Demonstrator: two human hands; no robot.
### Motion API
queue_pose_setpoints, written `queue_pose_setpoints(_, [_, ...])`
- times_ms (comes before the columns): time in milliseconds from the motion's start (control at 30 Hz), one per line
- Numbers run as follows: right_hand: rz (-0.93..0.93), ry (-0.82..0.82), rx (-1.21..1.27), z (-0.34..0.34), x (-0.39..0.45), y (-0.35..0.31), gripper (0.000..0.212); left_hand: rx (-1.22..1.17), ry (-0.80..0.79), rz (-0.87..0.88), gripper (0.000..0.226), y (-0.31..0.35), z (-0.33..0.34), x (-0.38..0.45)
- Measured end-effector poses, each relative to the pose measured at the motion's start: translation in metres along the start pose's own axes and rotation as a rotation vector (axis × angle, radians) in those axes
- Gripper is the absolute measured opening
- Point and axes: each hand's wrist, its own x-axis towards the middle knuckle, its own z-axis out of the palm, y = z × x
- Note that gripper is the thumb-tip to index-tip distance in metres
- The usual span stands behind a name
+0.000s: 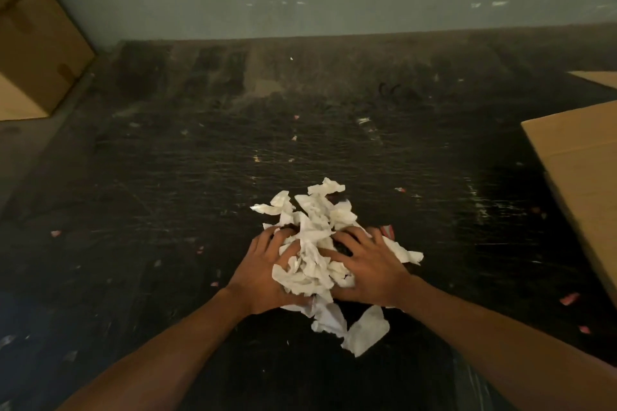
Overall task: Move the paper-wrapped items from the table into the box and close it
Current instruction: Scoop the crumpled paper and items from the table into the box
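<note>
A heap of items wrapped in crumpled white paper [315,230] lies on the dark, scratched table [200,177], near its front middle. My left hand [263,274] presses against the heap's left side and my right hand [367,270] against its right side, fingers spread and curled into the paper. A few wrapped pieces [364,334] stick out below my hands, toward me. The cardboard box [581,160] stands at the right edge, only partly in view; its opening cannot be seen.
Stacked cardboard boxes [36,43] stand at the far left beside the table. A flat cardboard piece [597,78] shows at the far right. Small scraps of paper and pink bits dot the tabletop. A pale green wall runs along the back.
</note>
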Motion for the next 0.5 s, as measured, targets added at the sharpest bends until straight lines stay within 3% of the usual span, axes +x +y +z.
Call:
queue_pose_setpoints(167, [0.02, 0.094, 0.067, 0.012, -0.001, -0.006, 0.072, 0.06, 0.032, -0.061, 0.081, 0.004, 0.016, -0.001])
queue_pose_setpoints(300, [0.125, 0.101, 0.133, 0.009, -0.003, -0.009, 0.063, -0.163, 0.011, -0.242, 0.073, 0.012, 0.006, -0.002])
queue_pose_setpoints(400, [0.266, 0.042, 0.203, -0.011, 0.008, -0.012, 0.049, -0.084, -0.027, -0.238, 0.06, 0.016, -0.009, 0.007])
queue_pose_setpoints(500, [0.458, 0.045, 0.345, -0.034, 0.007, -0.015, 0.036, -0.162, -0.027, -0.305, 0.058, 0.018, -0.026, 0.008])
